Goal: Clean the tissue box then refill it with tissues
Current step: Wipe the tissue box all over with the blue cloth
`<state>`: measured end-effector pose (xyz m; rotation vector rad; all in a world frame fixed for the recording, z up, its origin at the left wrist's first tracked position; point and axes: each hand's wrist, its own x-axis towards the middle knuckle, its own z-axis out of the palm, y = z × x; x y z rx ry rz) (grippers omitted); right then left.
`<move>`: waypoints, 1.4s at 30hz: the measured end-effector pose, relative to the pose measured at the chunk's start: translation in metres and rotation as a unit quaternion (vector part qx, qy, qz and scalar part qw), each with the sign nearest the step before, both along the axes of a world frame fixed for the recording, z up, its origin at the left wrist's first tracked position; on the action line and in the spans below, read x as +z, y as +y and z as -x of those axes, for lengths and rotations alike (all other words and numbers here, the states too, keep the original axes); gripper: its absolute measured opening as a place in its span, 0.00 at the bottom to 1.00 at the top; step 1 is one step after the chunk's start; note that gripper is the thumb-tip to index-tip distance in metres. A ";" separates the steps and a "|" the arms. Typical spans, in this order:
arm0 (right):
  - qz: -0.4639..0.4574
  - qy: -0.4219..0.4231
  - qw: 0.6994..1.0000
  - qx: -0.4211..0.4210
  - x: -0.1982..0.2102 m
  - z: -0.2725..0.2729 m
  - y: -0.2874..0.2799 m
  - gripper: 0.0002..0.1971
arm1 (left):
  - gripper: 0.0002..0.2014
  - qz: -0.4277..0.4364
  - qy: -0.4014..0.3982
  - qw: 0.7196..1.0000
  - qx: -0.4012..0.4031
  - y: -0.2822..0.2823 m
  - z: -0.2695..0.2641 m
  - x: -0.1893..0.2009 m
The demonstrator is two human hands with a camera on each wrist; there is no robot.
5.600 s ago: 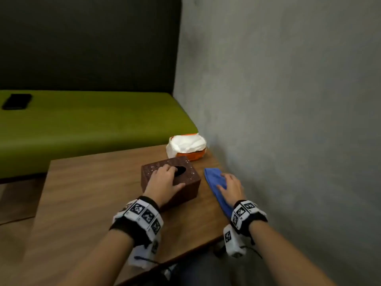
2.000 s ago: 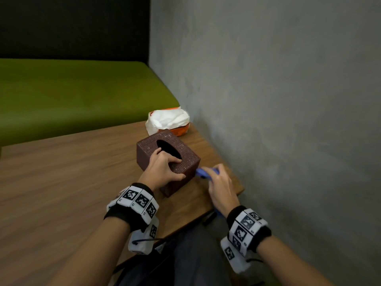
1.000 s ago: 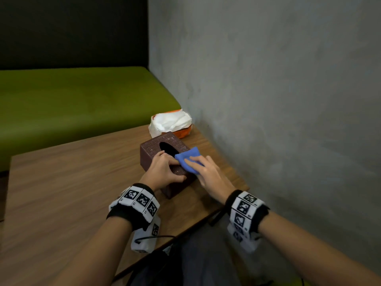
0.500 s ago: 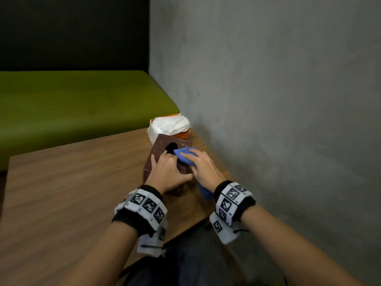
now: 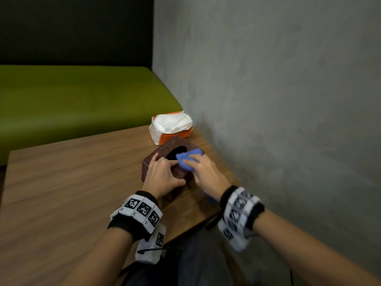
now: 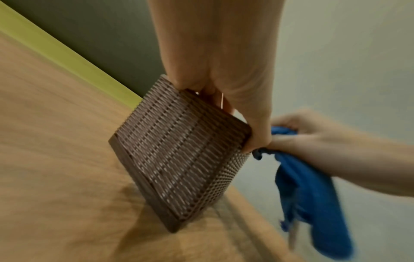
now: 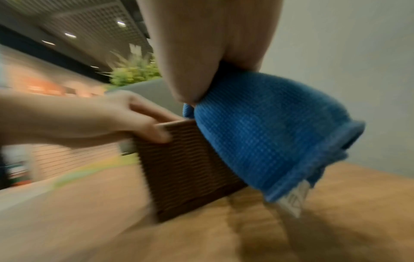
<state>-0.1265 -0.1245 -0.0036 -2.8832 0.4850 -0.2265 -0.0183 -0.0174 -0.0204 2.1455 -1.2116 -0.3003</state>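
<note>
While the wiping goes on, the readings below apply.

Stage: cleaning, first half of the task; judged to be under way and not finished.

Tissue box: brown woven-pattern tissue box (image 5: pixel 173 162) stands near the right front corner of the desk (image 5: pixel 72 182), close to the grey wall. In the left wrist view it is tipped, with one bottom edge on the desk and the other raised. Oval opening on top shows dark; no tissue is visible in it.

Left hand: left hand (image 5: pixel 162 176) grips the near end of the box, fingers (image 5: pixel 156 159) laid over the top face and thumb curled against the near side. It steadies the box.

Right hand: right hand (image 5: pixel 206 174) has its fingers closed on a blue cleaning cloth (image 5: pixel 186 161), bunched and pressed on the top face just beside the opening. A loose tail of the cloth hangs down the right side of the box.

Tissue supply: opened orange and white tissue pack (image 5: pixel 171 125) lies on the desk behind the box, toward the far corner, white tissues showing on top. Neither hand touches it.

Done so far: cloth picked up and applied to the top face. How much of the box has been wiped cannot be told.

Left to do, by judgement: finish wiping the faces, put the cloth down, set the box flat, then load tissues from the pack into the box.
</note>
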 end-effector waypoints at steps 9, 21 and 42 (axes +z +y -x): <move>-0.007 -0.001 0.998 -0.060 0.001 -0.008 -0.001 0.19 | 0.31 -0.019 0.015 1.000 -0.012 0.000 -0.001 0.003; -0.030 -0.021 0.999 -0.028 -0.006 0.007 0.015 0.19 | 0.29 -0.022 0.025 0.999 -0.036 0.001 -0.008 0.005; -0.032 0.006 0.999 -0.031 0.004 0.017 0.009 0.20 | 0.31 -0.036 0.053 0.997 -0.046 0.008 -0.005 0.018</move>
